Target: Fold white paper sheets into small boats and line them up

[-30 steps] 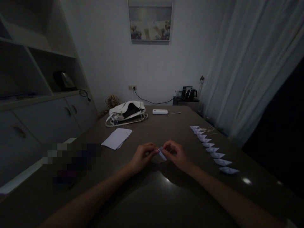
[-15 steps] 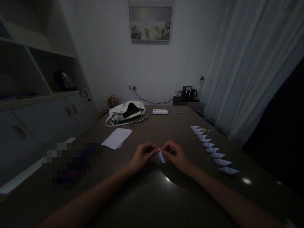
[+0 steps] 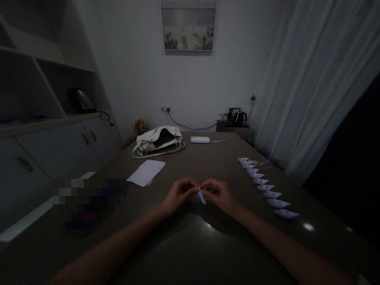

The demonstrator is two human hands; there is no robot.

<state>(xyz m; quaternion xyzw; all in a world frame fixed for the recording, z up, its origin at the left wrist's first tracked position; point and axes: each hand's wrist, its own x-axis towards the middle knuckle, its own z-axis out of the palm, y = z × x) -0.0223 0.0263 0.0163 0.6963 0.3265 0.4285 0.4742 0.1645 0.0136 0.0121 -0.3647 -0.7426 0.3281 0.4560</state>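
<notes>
A small piece of folded white paper (image 3: 201,196) is held up between my two hands, over the middle of the table. My left hand (image 3: 181,194) pinches it from the left with thumb and forefinger. From the right, my right hand (image 3: 219,194) pinches its upper edge, the fingertips of both hands nearly meeting. The fingers hide part of the folds. To the right stands a slanting row of several folded paper boats (image 3: 273,194). A stack of white paper sheets (image 3: 146,173) lies to the left, beyond my left hand.
A white handbag (image 3: 158,139) sits open at the table's far left. Right of it lies a white power bank (image 3: 200,139) with a short cable. Small pale scraps (image 3: 259,162) lie beside the farthest boats. The dark table (image 3: 190,245) reflects light. A blurred patch covers the left side.
My right hand has shifted slightly left and lower, its fingertips closer to the left ones. The paper between them looks narrower. The boats and sheets have stayed put.
</notes>
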